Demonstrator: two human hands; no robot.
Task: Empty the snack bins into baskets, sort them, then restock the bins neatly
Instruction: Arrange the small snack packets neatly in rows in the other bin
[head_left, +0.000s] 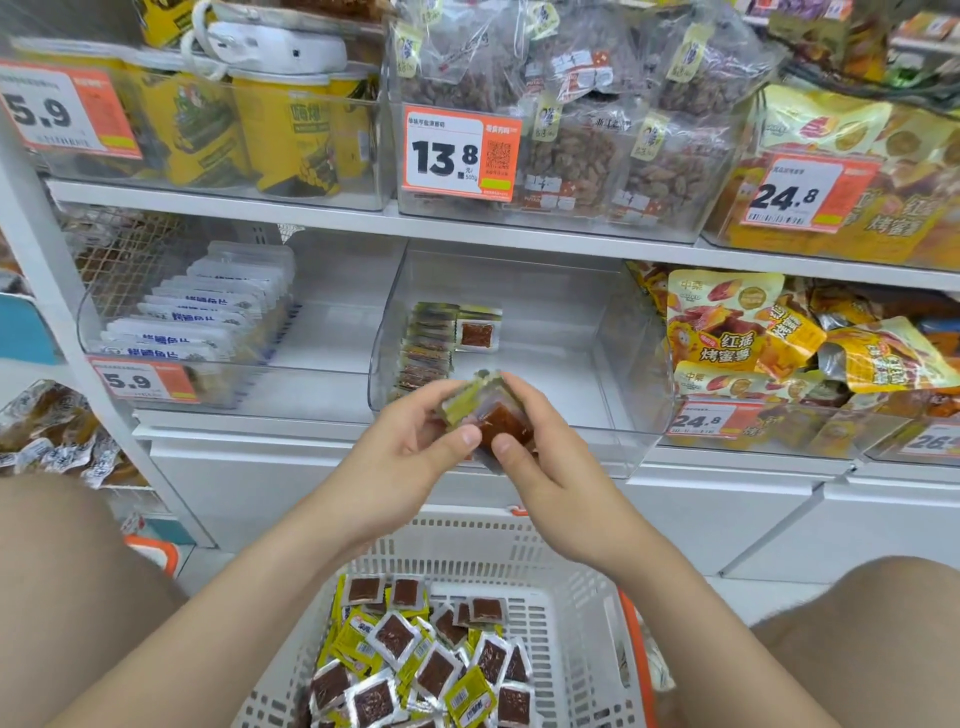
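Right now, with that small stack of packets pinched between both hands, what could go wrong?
The stack is only pinched by the left hand and right hand; packets may slip and drop into the basket. Setting it into the clear bin might topple the standing row there.

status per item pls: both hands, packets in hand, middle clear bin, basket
left hand: grips held packets
right hand: grips the same stack
held packets: small stack, in front of the bin
clear bin: mostly bare
row of packets: on edge, along bin's left side
white basket: holds jumbled loose packets
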